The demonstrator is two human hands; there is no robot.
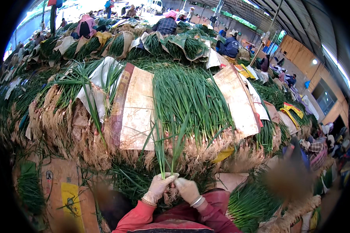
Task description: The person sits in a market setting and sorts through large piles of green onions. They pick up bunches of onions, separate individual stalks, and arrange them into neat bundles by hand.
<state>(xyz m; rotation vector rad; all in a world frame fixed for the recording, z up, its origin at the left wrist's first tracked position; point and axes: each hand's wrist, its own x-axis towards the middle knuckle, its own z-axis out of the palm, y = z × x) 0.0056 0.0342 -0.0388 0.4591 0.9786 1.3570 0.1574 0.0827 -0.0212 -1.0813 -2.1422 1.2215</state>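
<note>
At 6 o'clock, a few green onions (160,157) are gripped in the fingers of the left hand (158,187), leaves toward 12, roots (169,197) below. Right hand (188,190) is held at the left's 3 o'clock; fingers curled, grip can't be told. Onion pile (187,99) is laid at 12, flanked by pale sheets (138,110).

No words or numbers legible. Along the brown band of the white sack sheet (137,106), faint markings like lettering, too worn to read. On the yellow panel (70,194) at lower left, dark marks, partly under stray leaves and unreadable; on the brown board (58,176) just beyond, a small dark square mark. Across the back of a seated person's dark jacket (232,47), a pale emblem, too blurred to read.
</note>
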